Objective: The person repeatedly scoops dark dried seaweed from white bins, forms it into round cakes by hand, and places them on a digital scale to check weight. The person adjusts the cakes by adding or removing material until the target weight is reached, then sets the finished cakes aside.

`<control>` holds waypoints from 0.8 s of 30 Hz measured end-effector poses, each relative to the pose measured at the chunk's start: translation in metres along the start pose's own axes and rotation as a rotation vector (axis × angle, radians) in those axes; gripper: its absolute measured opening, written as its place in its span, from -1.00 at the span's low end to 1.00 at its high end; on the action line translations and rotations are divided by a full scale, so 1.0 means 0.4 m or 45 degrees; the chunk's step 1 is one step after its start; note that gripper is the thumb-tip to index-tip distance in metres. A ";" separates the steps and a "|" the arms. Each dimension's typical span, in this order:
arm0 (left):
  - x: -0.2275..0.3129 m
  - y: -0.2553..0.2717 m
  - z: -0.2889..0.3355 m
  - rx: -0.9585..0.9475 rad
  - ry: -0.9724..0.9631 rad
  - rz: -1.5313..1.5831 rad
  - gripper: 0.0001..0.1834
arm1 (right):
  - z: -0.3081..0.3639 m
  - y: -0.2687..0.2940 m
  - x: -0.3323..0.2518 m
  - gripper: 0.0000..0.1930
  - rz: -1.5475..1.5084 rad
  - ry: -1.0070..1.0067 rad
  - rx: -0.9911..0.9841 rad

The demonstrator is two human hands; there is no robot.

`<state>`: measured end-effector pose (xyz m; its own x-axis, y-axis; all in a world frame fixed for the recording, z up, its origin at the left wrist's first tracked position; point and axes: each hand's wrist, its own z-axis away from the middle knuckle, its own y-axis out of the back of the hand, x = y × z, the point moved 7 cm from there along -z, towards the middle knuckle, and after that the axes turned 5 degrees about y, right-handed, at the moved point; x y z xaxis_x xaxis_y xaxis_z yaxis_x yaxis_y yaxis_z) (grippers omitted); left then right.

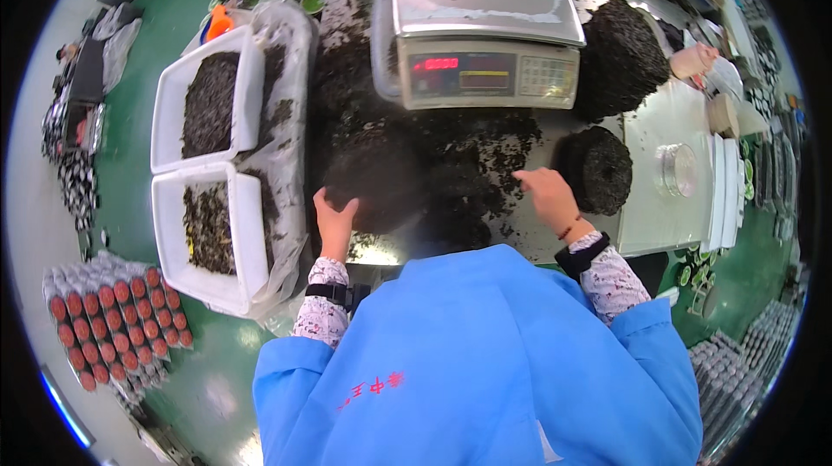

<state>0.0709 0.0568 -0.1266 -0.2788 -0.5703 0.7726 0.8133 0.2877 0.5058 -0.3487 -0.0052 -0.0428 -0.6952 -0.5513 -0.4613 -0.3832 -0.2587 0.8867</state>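
Thumb and fingers apart, my left hand is at the near left edge of a blurred, dark round cake of what looks like dried seaweed. It seems to touch the cake without gripping it. My right hand is over the table, its index finger stretched left toward loose dark flakes. Nothing shows in that hand; its other fingers are partly hidden. Just right of it sits a smaller round dark cake.
Beyond my hands stands a digital scale with a metal pan. A tall dark stack is right of it. Two white tubs with dark flakes stand at left. Clear round lids lie at right.
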 end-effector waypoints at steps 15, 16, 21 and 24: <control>0.072 -0.067 0.080 -0.082 -0.677 -0.451 -0.40 | -0.229 0.132 -0.159 -0.73 -0.639 -0.411 0.363; 0.106 -0.087 0.098 -0.134 -0.789 -0.562 -0.35 | -0.215 0.150 -0.132 -0.70 -0.761 -0.359 0.502; 0.126 -0.167 0.088 -0.204 -0.916 -0.813 -0.25 | -0.134 0.187 -0.087 -0.67 -0.896 -0.505 0.491; 0.130 -0.174 0.077 -0.234 -0.902 -0.795 -0.37 | -0.099 0.184 -0.075 -0.67 -0.930 -0.522 0.482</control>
<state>-0.0158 0.0307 -0.1099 -0.8835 0.0350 0.4672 0.4642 -0.0694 0.8830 -0.3317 -0.0391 0.0375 -0.3354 -0.0097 -0.9420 -0.9355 -0.1149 0.3343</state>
